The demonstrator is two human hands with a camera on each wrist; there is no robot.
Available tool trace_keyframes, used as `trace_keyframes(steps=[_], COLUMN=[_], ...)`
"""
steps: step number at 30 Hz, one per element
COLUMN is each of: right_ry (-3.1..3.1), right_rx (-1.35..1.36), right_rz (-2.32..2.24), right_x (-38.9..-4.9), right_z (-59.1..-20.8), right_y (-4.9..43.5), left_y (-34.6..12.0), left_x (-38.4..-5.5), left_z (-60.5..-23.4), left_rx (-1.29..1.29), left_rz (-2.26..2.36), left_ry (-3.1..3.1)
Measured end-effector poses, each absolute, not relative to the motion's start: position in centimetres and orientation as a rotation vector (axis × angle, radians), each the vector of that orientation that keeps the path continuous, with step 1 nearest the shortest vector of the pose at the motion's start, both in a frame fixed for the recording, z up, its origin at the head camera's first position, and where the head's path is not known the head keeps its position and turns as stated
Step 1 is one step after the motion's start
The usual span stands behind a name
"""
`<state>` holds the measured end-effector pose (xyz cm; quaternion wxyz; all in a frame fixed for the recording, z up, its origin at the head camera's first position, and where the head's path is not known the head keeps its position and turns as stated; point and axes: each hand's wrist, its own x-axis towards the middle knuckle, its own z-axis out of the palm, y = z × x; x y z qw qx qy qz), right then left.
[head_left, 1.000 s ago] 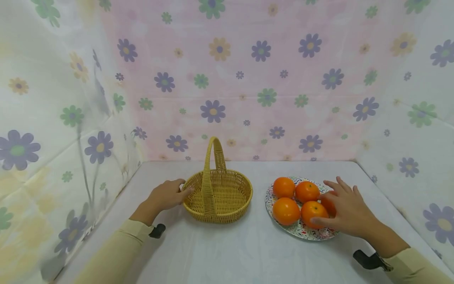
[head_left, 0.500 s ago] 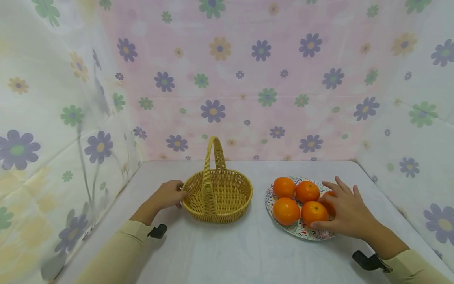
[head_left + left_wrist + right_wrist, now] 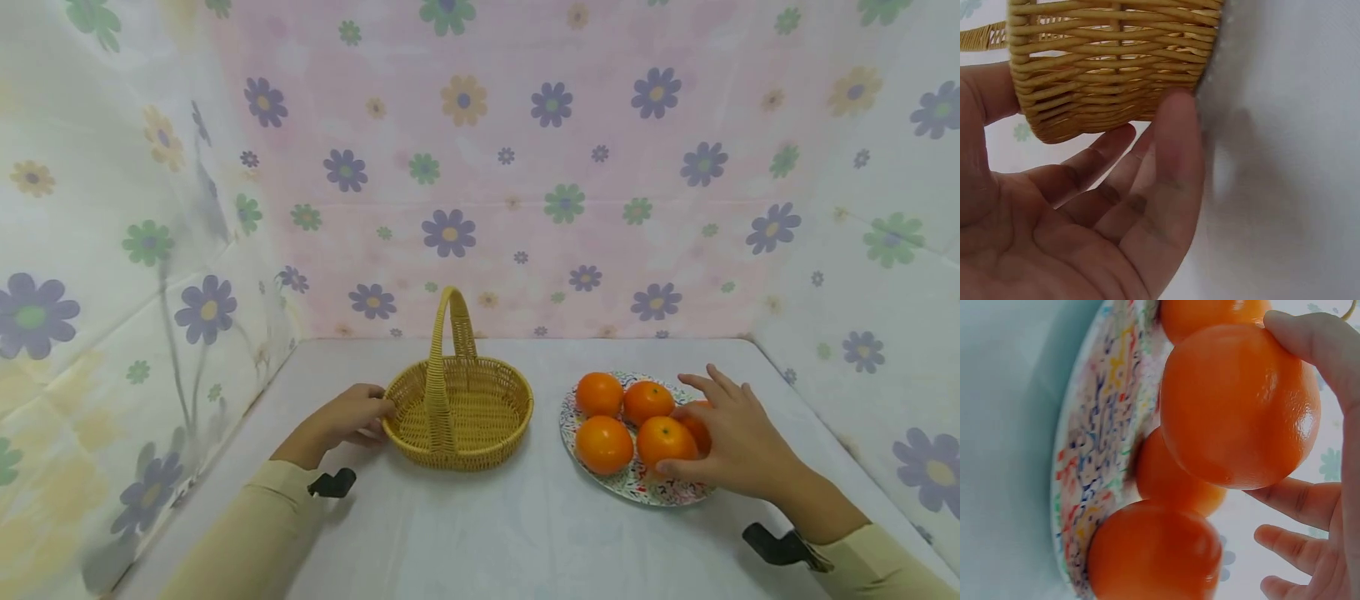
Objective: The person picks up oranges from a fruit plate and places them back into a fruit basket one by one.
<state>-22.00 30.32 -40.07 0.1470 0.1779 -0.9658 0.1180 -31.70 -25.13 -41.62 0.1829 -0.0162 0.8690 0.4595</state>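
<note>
A yellow wicker basket with a tall arched handle stands left of centre in the head view. My left hand holds its left end, thumb over the rim and fingertips on the outer wall. To the right, a round speckled plate bears several oranges. My right hand pinches the front right orange between thumb and index finger; this orange looks slightly raised in the right wrist view. The other fingers are spread. Another orange is partly hidden behind that hand.
Everything stands on a white-covered table. A pink flowered cloth closes off the back, with pale flowered sheets at the left and right. Three more oranges, such as the front left one, sit on the plate near the held orange.
My right hand has closed its thumb and index finger on the front right orange, which has risen slightly. My left thumb has drawn back towards the basket's rim.
</note>
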Motion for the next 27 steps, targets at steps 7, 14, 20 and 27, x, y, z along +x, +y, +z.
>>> trace_keyframes(steps=[7, 14, 20, 27], right_ry=[-2.759, -2.788, -2.798, -2.750], right_rx=[0.511, 0.441, 0.401, 0.441], right_rz=[0.352, 0.422, 0.498, 0.584], right_x=[-22.0, -21.8, -22.2, -22.6], right_z=[-39.3, -38.3, -37.9, -37.6], right_y=[30.1, 29.7, 29.1, 28.1], left_y=[-25.2, -25.3, -25.8, -26.7], left_x=[-31.6, -31.3, -31.0, -31.0], left_z=[-41.4, -41.3, -41.7, -42.3], left_rx=[-0.069, -0.046, -0.026, 0.001], left_rz=[1.324, 1.344, 1.394, 1.472], left_ry=[2.384, 2.344, 2.297, 2.220])
